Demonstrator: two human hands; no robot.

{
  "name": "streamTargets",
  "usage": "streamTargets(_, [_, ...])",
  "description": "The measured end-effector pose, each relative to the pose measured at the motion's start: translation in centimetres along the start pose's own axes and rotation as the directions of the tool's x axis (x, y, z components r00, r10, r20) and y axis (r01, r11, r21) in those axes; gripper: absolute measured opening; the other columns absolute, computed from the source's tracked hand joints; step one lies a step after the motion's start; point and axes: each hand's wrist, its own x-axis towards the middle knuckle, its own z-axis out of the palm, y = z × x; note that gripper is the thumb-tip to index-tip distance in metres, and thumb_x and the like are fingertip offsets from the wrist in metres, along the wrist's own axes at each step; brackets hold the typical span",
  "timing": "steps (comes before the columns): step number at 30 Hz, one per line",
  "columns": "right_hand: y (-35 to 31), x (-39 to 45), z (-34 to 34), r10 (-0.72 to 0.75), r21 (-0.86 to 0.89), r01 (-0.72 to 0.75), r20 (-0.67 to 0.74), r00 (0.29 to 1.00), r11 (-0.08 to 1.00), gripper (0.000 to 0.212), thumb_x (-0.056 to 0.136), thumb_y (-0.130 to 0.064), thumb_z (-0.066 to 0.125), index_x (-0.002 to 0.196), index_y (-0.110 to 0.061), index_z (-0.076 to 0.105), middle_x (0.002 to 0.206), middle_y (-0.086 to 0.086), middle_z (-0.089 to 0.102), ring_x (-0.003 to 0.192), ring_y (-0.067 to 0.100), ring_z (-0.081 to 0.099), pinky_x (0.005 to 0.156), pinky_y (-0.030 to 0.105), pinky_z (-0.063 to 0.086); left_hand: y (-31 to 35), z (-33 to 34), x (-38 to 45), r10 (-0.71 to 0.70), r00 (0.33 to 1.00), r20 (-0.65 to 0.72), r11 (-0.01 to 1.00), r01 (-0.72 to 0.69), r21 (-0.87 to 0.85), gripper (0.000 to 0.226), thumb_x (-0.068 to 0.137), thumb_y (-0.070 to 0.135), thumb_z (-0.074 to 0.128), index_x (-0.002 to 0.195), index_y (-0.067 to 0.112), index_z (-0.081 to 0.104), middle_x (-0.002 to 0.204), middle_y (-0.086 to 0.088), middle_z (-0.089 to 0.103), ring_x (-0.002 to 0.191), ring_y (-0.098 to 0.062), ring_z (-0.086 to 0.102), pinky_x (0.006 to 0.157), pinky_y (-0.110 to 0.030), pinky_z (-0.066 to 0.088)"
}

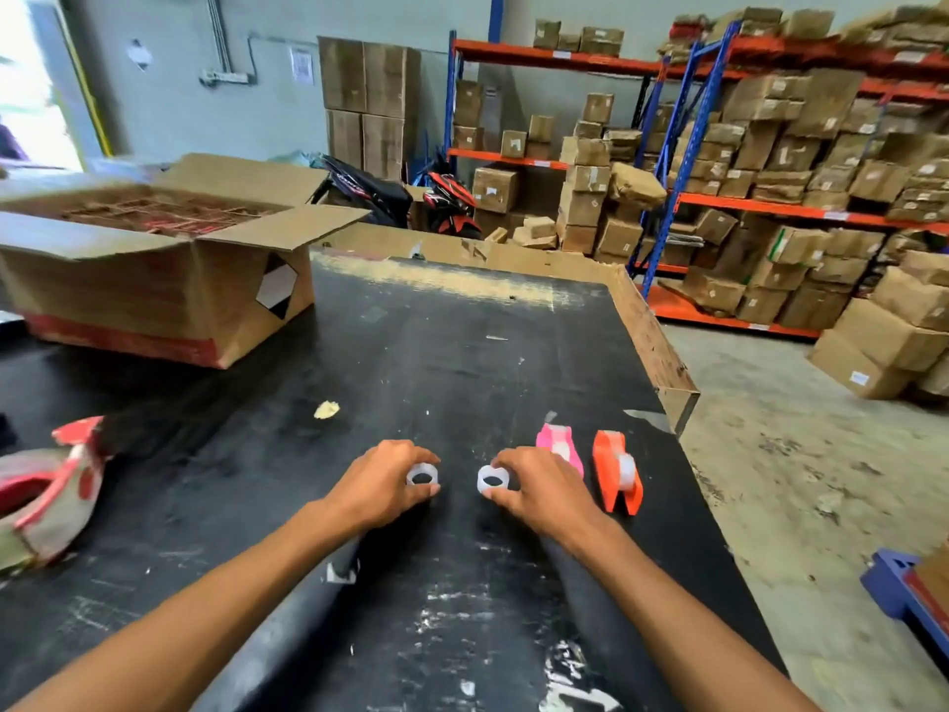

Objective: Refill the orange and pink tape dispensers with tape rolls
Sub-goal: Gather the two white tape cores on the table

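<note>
Warehouse shelving point(719, 203) stacked with cartons behind a scuffed black table point(411, 352); carton labels too blurred to read. Left hand point(380, 485) pinches a small clear tape roll point(422, 474) on the tabletop; right hand point(539, 488) pinches a second roll point(492, 479). Pink dispenser point(557, 444) sits touching the right hand, orange dispenser point(616, 475) just beside it. Open cardboard box point(154, 290) far left.

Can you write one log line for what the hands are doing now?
left hand: grips left tape roll | right hand: grips right tape roll | both on table
</note>
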Motion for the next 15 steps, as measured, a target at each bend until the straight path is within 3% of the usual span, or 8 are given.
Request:
streamTargets(4, [0.0,2.9,0.7,0.044,-0.119,-0.042,0.019,0.999,0.992,0.028,0.085,-0.034,0.056,0.097,-0.009,0.062,0.100,0.013,0.070,0.096,0.035,0.062,0.074,0.040,0.050,-0.5,0.5,3.2,0.024,0.997,0.067,0.999,-0.022,-0.035,0.043,0.082,0.036,0.060,0.123,0.021,0.058,0.126,-0.002,0.063,0.118,-0.023,0.056,0.094,-0.037,0.047])
streamTargets(10, [-0.5,3.8,1.4,0.041,-0.271,-0.030,0.036,0.998,0.962,0.027,0.088,-0.031,0.053,0.101,-0.009,0.058,0.104,0.017,0.068,0.100,0.038,0.060,0.064,0.034,0.028,-0.8,1.9,5.2,0.028,0.993,0.115,0.997,-0.020,-0.071,0.055,0.082,0.035,0.060,0.134,0.021,0.047,0.136,-0.002,0.056,0.128,-0.022,0.046,0.101,-0.042,0.043])
streamTargets(15, [-0.9,3.3,0.9,0.044,-0.294,-0.031,0.037,0.998,0.955,0.026,0.088,-0.031,0.054,0.100,-0.008,0.056,0.104,0.016,0.068,0.100,0.037,0.060,0.064,0.035,0.028,-0.9,2.1,5.1,0.032,0.991,0.133,0.997,-0.023,-0.074,0.065,0.082,0.037,0.062,0.140,0.022,0.039,0.139,-0.003,0.051,0.130,-0.022,0.041,0.102,-0.039,0.041])
